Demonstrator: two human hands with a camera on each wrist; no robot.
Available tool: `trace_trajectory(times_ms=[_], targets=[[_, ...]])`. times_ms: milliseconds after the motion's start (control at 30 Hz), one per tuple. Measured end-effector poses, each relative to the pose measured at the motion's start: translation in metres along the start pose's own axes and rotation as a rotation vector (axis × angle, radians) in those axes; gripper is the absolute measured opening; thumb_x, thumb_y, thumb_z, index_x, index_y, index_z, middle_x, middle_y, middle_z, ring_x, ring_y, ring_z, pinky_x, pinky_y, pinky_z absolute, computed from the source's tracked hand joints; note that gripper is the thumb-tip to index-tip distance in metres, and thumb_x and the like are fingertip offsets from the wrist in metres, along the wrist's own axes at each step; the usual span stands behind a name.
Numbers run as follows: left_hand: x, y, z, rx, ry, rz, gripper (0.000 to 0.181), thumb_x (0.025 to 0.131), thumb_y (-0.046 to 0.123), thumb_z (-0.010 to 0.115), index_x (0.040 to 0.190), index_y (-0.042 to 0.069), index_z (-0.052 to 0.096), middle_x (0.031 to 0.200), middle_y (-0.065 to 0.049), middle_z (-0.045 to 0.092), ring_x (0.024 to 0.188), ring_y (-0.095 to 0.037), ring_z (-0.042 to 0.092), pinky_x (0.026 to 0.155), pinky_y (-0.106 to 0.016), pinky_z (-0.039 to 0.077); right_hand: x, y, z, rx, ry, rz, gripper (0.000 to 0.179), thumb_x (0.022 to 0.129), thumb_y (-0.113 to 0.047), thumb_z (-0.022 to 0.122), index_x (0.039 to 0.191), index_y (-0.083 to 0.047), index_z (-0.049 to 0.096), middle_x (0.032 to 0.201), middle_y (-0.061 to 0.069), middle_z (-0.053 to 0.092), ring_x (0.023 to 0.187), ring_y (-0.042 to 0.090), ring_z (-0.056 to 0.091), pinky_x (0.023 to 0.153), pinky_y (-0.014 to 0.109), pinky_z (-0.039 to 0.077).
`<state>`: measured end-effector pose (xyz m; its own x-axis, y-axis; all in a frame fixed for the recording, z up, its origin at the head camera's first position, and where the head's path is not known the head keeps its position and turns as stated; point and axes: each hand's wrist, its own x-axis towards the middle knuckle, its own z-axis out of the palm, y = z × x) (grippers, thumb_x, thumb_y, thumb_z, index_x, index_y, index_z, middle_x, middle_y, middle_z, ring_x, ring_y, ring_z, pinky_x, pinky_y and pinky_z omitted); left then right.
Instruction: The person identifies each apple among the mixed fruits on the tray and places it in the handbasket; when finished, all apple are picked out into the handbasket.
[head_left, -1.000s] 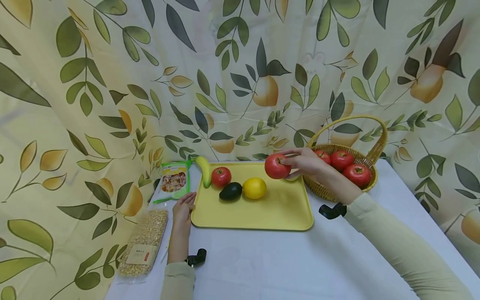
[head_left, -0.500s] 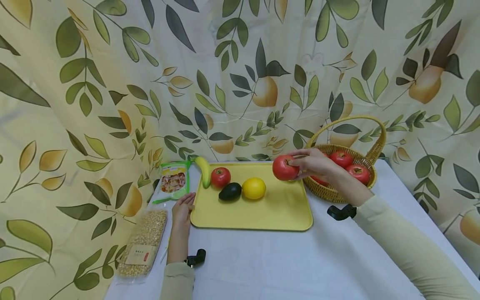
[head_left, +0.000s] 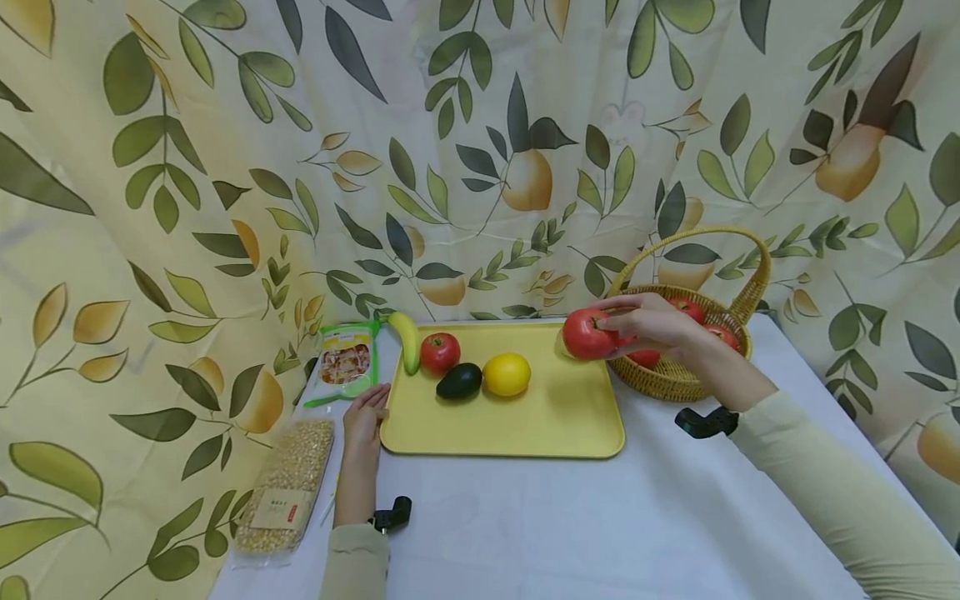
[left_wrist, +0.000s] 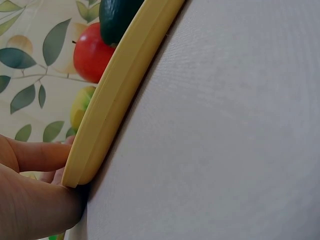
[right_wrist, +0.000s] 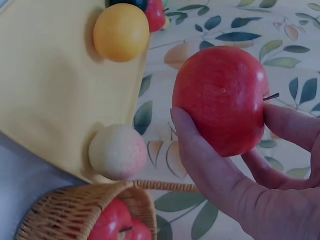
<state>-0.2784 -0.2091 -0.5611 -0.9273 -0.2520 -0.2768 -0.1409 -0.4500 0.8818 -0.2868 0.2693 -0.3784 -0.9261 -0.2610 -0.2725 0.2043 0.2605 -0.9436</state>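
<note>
My right hand (head_left: 648, 323) holds a red apple (head_left: 587, 334) between thumb and fingers, above the tray's right end, next to the wicker basket (head_left: 660, 385). In the right wrist view, the apple's stem points toward the fingers, and a pale pink peach (right_wrist: 118, 152) sits on the tray beside the basket. My left hand (head_left: 364, 421) grips the left rim of the yellow tray (head_left: 502, 437), thumb against its edge in the left wrist view. On the tray lie a banana (head_left: 407, 342), another red apple (head_left: 440, 353), an avocado (head_left: 460, 382) and a lemon (head_left: 507, 374).
Several red apples (head_left: 687, 310) lie in the basket, whose tall handle (head_left: 756, 283) arches over it. Left of the tray are a green-edged food packet (head_left: 347, 362) and a clear bag of grains (head_left: 288, 479). A leaf-patterned curtain (head_left: 480, 167) hangs behind the white table (head_left: 510, 533).
My right hand has carried the apple to the right, from over the tray toward the basket. My left hand stays at the tray's left rim.
</note>
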Motion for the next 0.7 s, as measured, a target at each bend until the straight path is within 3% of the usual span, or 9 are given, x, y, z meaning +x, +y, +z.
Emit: trace_trajectory(times_ms=[300,700], targets=[[0.001,0.001,0.001,-0.013,0.004,-0.004,0.067,0.087,-0.029,0.034,0.152,-0.012,0.04,0.155,-0.031,0.045,0.146,-0.037,0.044,0.118,-0.035,0.039,-0.012,0.003,-0.019,-0.09,0.013,-0.002,0.06,0.101,-0.014,0.065,0.154,0.002,0.043,0.15,0.029,0.044,0.113,0.033,0.063,0.092,0.048,0.06],[0.002,0.0,-0.001,0.031,0.004,-0.015,0.067,0.087,-0.028,0.036,0.151,-0.011,0.043,0.154,-0.029,0.047,0.145,-0.035,0.047,0.116,-0.034,0.042,-0.018,0.014,-0.045,-0.119,0.046,0.03,0.064,0.101,-0.013,0.065,0.157,0.001,0.038,0.153,0.029,0.04,0.119,0.04,0.058,0.091,0.048,0.06]])
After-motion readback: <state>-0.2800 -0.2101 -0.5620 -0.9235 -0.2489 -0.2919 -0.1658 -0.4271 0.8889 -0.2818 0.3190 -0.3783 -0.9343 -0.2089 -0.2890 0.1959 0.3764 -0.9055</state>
